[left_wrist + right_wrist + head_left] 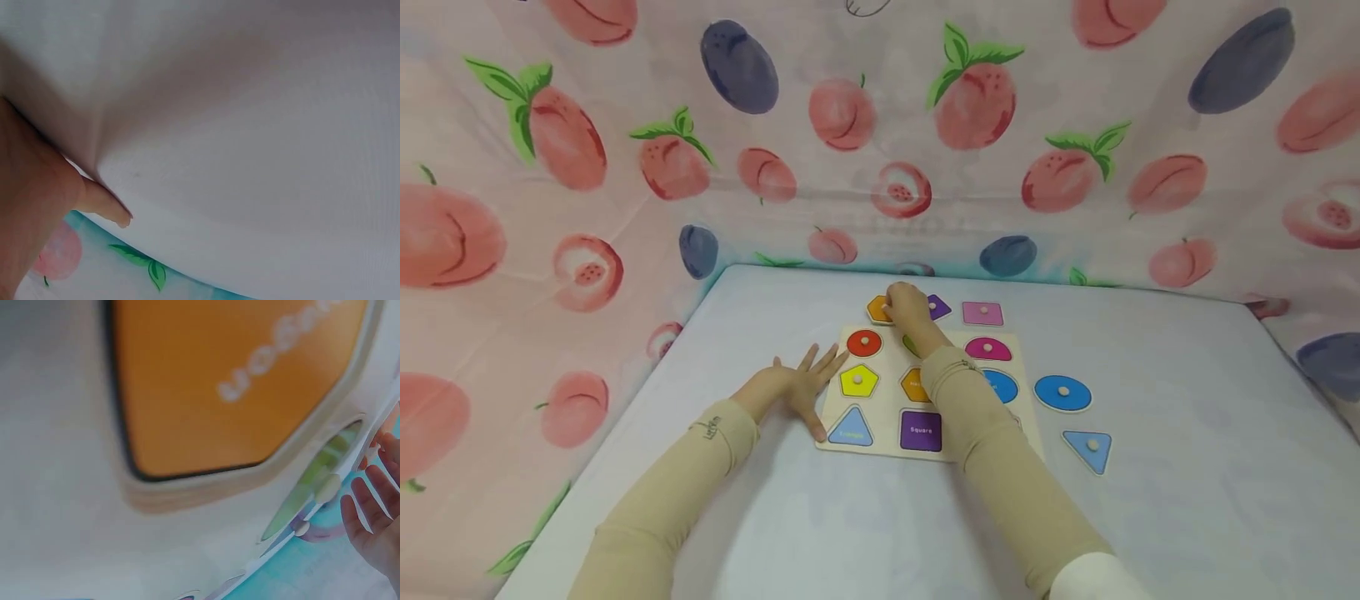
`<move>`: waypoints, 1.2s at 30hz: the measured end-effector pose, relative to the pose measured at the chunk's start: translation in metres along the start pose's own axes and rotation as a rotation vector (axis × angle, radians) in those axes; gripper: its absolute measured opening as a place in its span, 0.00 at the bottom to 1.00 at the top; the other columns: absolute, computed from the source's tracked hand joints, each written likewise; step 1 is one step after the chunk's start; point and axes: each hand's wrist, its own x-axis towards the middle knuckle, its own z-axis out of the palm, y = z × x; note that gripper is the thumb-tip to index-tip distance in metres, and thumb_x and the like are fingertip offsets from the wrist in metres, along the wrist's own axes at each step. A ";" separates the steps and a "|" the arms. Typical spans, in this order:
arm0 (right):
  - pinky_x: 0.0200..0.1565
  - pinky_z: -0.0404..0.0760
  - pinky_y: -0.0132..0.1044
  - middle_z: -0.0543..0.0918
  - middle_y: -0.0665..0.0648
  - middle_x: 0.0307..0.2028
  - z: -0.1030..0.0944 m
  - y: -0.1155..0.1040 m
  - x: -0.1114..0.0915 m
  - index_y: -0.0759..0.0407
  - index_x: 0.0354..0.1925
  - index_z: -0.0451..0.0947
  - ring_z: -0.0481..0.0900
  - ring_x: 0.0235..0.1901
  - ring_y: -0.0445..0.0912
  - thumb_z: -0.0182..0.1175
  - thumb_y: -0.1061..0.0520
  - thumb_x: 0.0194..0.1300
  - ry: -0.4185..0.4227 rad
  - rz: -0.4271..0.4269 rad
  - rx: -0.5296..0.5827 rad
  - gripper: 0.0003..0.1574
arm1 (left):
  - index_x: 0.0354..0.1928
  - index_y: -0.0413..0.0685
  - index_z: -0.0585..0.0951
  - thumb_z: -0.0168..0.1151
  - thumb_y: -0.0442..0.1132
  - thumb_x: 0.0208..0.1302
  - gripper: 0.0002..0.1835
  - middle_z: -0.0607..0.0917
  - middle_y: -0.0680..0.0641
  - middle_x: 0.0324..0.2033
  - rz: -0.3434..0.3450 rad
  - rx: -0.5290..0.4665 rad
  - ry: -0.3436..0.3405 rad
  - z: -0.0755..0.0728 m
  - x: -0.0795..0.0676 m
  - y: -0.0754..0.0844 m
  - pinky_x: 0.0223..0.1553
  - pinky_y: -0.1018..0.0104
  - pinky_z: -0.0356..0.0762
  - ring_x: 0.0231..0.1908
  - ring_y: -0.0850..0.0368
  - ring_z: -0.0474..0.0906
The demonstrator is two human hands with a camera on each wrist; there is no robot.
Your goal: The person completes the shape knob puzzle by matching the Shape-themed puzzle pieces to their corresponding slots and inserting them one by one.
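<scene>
My left hand spreads its fingers along the left side of a white shape-puzzle board, thumb at the near corner. In the left wrist view, one finger of that hand stretches over the white surface. Beyond the board's far edge, my right hand pinches an orange hexagon piece. The right wrist view catches its other fingers extended, past a green knobbed piece. The board's orange hexagon space fills much of that view. My right forearm hides part of the board.
Behind the board lie a purple piece and a pink square. A blue oval and a light blue triangle lie to its right. Red, yellow and magenta pieces sit in the board. Fruit-print cloth rises behind.
</scene>
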 end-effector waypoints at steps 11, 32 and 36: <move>0.45 0.80 0.42 0.83 0.59 0.38 -0.011 0.014 -0.007 0.64 0.38 0.80 0.78 0.38 0.51 0.58 0.55 0.66 0.017 -0.026 0.039 0.12 | 0.72 0.63 0.26 0.74 0.65 0.33 0.76 0.23 0.50 0.73 0.026 -0.006 0.014 -0.002 0.003 0.007 0.58 0.20 0.29 0.72 0.42 0.18; 0.46 0.80 0.41 0.82 0.59 0.41 -0.027 0.017 -0.041 0.64 0.40 0.81 0.77 0.39 0.51 0.59 0.54 0.66 -0.014 -0.101 0.039 0.13 | 0.73 0.60 0.28 0.76 0.63 0.33 0.76 0.24 0.47 0.73 0.033 -0.051 0.027 0.003 -0.001 -0.002 0.56 0.19 0.28 0.71 0.39 0.19; 0.46 0.79 0.39 0.82 0.59 0.41 -0.030 0.019 -0.049 0.64 0.41 0.81 0.76 0.39 0.50 0.59 0.53 0.65 -0.024 -0.076 0.068 0.14 | 0.73 0.60 0.28 0.76 0.63 0.34 0.75 0.24 0.47 0.73 0.040 -0.052 0.032 0.002 -0.003 -0.001 0.56 0.19 0.27 0.71 0.39 0.18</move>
